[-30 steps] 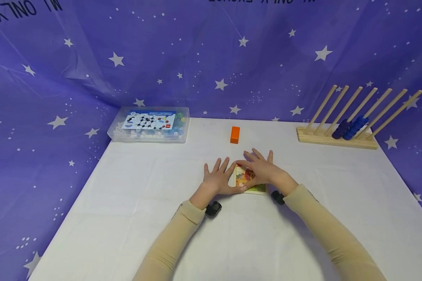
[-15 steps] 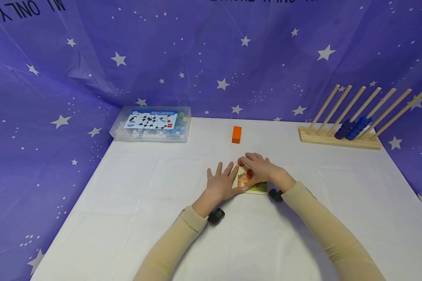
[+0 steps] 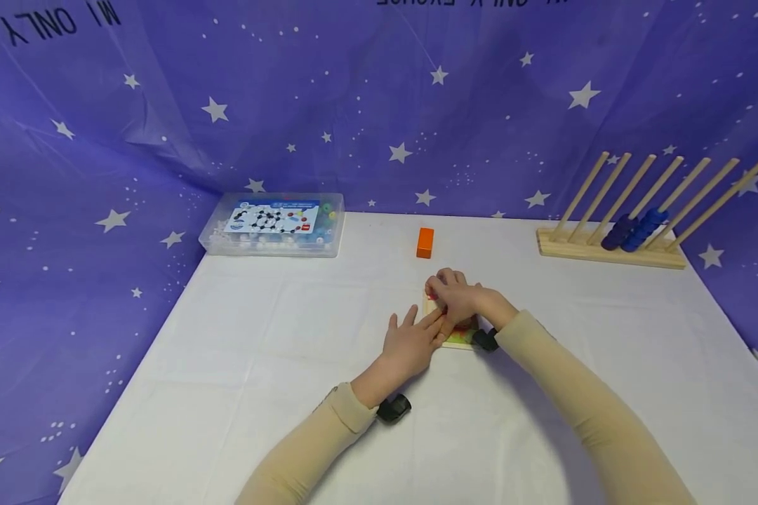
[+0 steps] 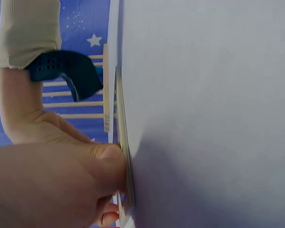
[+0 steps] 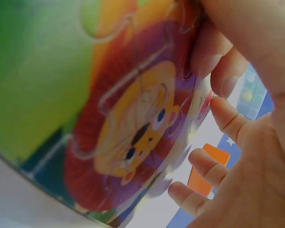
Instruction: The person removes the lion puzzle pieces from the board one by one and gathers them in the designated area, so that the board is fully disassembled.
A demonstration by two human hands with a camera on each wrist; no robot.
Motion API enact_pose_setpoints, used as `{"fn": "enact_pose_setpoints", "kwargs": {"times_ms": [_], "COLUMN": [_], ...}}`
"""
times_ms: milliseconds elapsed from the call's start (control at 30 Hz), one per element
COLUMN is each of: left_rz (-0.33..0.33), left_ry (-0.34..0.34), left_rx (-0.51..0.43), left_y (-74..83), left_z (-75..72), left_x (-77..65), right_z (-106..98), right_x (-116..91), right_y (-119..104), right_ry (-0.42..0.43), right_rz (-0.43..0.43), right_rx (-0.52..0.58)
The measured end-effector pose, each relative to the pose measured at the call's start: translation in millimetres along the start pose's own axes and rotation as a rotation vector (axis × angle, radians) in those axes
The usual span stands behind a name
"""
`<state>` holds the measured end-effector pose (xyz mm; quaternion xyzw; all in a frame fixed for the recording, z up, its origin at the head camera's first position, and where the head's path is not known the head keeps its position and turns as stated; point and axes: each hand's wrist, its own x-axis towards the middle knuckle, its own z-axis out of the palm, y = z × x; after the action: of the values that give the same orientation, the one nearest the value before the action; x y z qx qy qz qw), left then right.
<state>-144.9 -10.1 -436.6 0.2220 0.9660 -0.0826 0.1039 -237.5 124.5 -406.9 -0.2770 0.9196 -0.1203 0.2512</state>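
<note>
The lion puzzle [image 5: 123, 123] lies flat on the white-covered counter [image 3: 240, 337], near its middle and straight in front of the person. Seams run through its picture, and in the right wrist view the pieces that show sit joined in the frame; the far edge is too covered to judge.

Both hands are on it. Half a second ago the left hand [image 3: 410, 345] was spread along the near left side, its thumb at the lower edge; now it has turned inward, and its fingers, mostly straight, reach over the puzzle to the right thumb. The right hand [image 3: 461, 300] has turned further over the board and hides more of it, its fingers half bent and apart; whether finger and thumb pinch a piece cannot be told. I read this as attention passing from steadying the sides to working one spot on the face, with both hands meeting there.

Farther off nothing has changed. The orange block [image 3: 425, 243] lies beyond the puzzle, apart from the hands. At the back left sits a clear plastic box [image 3: 271, 224]; at the back right, a wooden peg stand [image 3: 611, 251] with blue beads [image 3: 632, 233]. A starry purple curtain [image 3: 354, 126] hangs behind.
</note>
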Motion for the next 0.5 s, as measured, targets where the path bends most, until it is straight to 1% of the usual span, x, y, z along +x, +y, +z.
{"fn": "enact_pose_setpoints", "kwargs": {"times_ms": [67,133,233,300,367,500], "left_rz": [0.004,-0.005,-0.017,-0.022,-0.025,-0.026], "left_ry": [-0.002,0.0,0.007,0.01,0.015,0.018], "left_rx": [-0.016,-0.041,-0.044,-0.032,-0.025,-0.015], "left_y": [1.0,2.2,3.4,3.5,3.2,2.4], "left_z": [0.9,1.7,1.5,0.4,-0.8,-1.3], "left_x": [0.0,0.7,1.6,2.1,1.8,0.5], "right_z": [0.7,1.5,2.3,2.1,1.8,3.5], "right_x": [-0.2,-0.5,0.6,1.9,3.2,5.7], "right_y": [0.1,1.2,3.8,5.0,5.8,8.5], "right_ry": [0.001,0.016,0.066,0.092,0.093,0.051], "right_rz": [-0.007,-0.029,-0.082,-0.122,-0.158,-0.215], "right_rx": [-0.01,-0.048,-0.107,-0.115,-0.074,0.06]}}
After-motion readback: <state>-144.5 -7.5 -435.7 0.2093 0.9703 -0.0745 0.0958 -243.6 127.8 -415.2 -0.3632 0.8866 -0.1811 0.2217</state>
